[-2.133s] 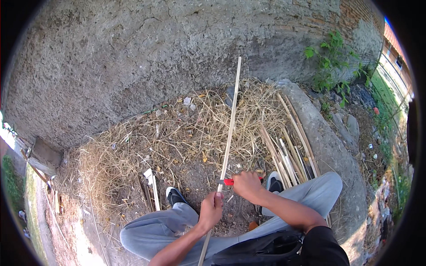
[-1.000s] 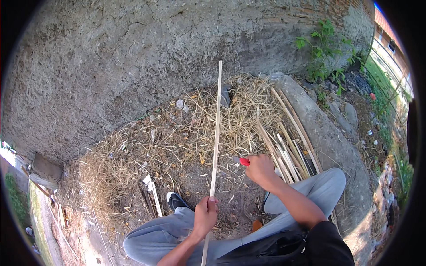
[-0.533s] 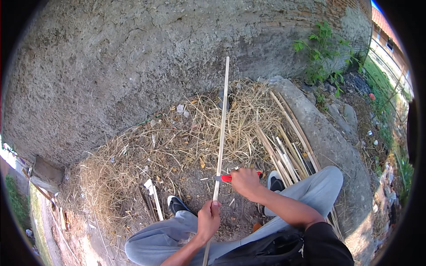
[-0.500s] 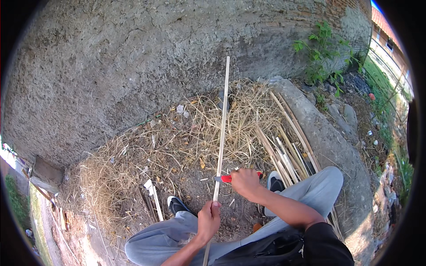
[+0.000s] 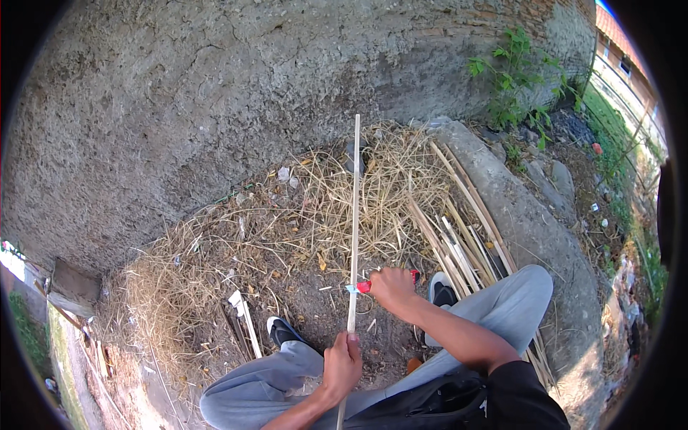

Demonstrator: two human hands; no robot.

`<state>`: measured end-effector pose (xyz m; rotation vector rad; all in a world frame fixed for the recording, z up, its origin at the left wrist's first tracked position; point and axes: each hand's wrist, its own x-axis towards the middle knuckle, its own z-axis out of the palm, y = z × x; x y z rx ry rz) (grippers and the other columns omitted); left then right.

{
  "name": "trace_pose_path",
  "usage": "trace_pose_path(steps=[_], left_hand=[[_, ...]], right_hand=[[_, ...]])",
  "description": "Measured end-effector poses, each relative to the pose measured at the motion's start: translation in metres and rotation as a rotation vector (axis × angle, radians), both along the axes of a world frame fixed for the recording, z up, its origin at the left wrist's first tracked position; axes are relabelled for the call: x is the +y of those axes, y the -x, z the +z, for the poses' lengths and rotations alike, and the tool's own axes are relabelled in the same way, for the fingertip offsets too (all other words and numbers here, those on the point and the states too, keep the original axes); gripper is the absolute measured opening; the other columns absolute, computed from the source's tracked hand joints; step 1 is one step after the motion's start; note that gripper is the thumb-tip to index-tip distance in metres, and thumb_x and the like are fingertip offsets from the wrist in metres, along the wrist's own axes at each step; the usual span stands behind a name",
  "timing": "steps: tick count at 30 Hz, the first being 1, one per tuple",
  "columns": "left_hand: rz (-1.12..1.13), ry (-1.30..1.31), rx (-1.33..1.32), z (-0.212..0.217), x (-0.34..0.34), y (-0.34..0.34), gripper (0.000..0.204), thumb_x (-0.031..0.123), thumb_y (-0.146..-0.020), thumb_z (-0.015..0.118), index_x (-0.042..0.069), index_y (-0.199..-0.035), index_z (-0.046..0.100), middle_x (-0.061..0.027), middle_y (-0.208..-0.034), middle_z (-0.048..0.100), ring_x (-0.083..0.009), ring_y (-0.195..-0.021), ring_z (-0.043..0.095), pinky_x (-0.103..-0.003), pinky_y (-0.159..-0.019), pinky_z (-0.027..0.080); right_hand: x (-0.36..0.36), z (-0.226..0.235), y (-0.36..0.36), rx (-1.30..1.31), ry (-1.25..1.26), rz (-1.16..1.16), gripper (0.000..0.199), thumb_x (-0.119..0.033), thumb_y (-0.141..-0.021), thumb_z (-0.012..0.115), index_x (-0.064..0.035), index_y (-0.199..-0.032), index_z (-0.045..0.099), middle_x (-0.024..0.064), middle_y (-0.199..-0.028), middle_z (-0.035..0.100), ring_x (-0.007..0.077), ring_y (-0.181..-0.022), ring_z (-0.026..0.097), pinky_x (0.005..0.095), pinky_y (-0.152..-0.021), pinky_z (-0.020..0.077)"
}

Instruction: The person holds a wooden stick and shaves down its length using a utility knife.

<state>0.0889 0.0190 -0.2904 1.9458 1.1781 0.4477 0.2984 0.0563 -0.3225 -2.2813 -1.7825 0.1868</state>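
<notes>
A long, thin pale strip of split bamboo or wood (image 5: 355, 208) points away from me, its far end raised toward the wall. My left hand (image 5: 342, 364) is closed around its lower part, and the near end runs down past my wrist between my legs. In my right hand (image 5: 393, 290) is a red-handled utility knife (image 5: 364, 287), fingers wrapped round the grip. Its blade lies across the strip, a short way beyond my left hand. Most of the handle is hidden by my right fingers.
Several split strips (image 5: 462, 251) lie beside my right shoe (image 5: 441, 290). More pieces (image 5: 247, 322) are by my left shoe (image 5: 283, 332). Dry straw (image 5: 394, 193) covers the ground before a rough wall (image 5: 215, 93). A concrete slab (image 5: 530, 215) edges the right side.
The strip has come nearer to me, its far end now lower in view and standing straighter. Both hands stay close to where they were, the knife blade still at the strip.
</notes>
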Motion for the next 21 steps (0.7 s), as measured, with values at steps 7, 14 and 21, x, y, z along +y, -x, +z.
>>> trace_pose_path(steps=[7, 14, 21], left_hand=[[-0.167, 0.147, 0.076, 0.003, -0.029, -0.004, 0.024, 0.021, -0.1, 0.046, 0.001, -0.092, 0.058, -0.0234, -0.067, 0.061, -0.0435, -0.063, 0.063, -0.052, -0.057, 0.047], [0.022, 0.171, -0.095, -0.008, 0.016, 0.015, 0.026, 0.02, -0.1, 0.046, 0.0, -0.093, 0.06, -0.0116, -0.065, 0.057, -0.0199, -0.056, 0.056, -0.035, -0.055, 0.046], [0.07, 0.171, -0.147, -0.01, 0.013, 0.013, 0.026, 0.02, -0.101, 0.046, -0.001, -0.094, 0.06, -0.0048, -0.065, 0.054, -0.0111, -0.059, 0.052, -0.03, -0.055, 0.043]], right_hand=[[-0.001, -0.012, -0.128, -0.039, -0.116, -0.52, 0.01, -0.009, -0.08, 0.063, -0.0025, -0.082, 0.071, 0.0188, -0.08, 0.068, 0.0351, -0.075, 0.069, 0.046, -0.067, 0.0538], [-0.006, 0.018, -0.072, 0.111, -0.066, -0.268, 0.014, -0.014, -0.075, 0.066, -0.0088, -0.087, 0.071, 0.0193, -0.075, 0.067, 0.0384, -0.07, 0.066, 0.0508, -0.067, 0.0524], [-0.012, 0.016, 0.008, 0.142, -0.031, 0.062, 0.015, -0.014, -0.074, 0.063, -0.0053, -0.085, 0.069, 0.019, -0.071, 0.067, 0.0382, -0.066, 0.067, 0.0499, -0.066, 0.0532]])
